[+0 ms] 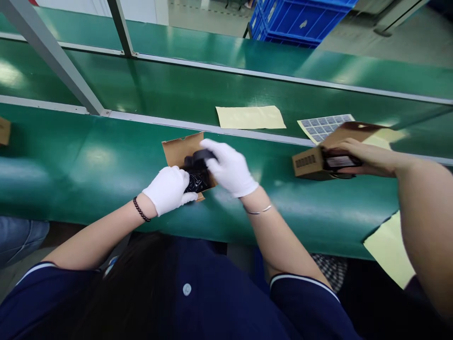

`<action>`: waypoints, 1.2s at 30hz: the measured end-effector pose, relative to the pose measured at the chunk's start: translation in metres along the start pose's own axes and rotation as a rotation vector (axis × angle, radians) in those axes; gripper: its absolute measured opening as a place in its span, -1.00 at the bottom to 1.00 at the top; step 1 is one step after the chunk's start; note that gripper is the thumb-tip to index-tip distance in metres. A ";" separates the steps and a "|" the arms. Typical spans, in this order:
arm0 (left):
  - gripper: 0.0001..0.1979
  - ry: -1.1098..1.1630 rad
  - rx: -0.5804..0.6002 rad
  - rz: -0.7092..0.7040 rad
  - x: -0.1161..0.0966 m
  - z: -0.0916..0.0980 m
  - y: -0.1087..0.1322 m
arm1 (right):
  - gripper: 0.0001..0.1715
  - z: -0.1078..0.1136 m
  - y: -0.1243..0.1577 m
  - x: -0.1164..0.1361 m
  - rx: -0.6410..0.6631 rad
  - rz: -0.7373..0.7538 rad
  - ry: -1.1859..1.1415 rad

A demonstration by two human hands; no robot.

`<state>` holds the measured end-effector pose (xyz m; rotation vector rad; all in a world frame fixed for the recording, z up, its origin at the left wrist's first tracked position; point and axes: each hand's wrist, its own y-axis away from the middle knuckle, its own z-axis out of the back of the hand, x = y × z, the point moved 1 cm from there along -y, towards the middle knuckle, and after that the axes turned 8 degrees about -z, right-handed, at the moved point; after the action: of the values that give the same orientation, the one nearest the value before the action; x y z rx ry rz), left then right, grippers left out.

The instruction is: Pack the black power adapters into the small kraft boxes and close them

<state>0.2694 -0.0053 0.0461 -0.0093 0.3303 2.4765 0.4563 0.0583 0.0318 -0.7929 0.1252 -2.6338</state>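
Observation:
A small open cardboard box (pixel 182 147) sits on the green belt in front of me, its flap raised at the back. My left hand (pixel 167 190), in a white glove, is closed on the box's left side. Inside shows something in shiny black plastic wrapping (pixel 198 182). My right hand (pixel 231 169), also gloved and slightly blurred, pinches a black rounded part (pixel 202 157) over the box opening. Its exact kind is hard to make out, and the fingers hide some of it.
On the right, a co-worker's bare hand (pixel 368 153) is at another cardboard box (pixel 307 164) with a black item. Beyond lie a label sheet (pixel 327 126) and a pale yellow paper (pixel 250 117). A metal post (pixel 58 59) rises at left; blue crates (pixel 300 21) stand behind.

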 end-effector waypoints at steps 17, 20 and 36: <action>-0.48 0.051 -0.098 -0.002 0.000 -0.019 0.013 | -0.56 -0.023 0.017 0.006 0.128 0.239 0.529; -0.49 0.056 -0.117 0.003 0.001 -0.019 0.013 | -0.56 -0.019 0.012 0.021 0.308 0.259 0.608; -0.67 -0.065 -0.189 0.017 -0.005 -0.024 0.016 | -0.61 -0.011 0.015 0.030 0.442 0.103 0.470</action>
<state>0.2619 -0.0261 0.0267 -0.0045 0.0684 2.5095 0.4322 0.0323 0.0347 -0.0183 -0.2748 -2.5573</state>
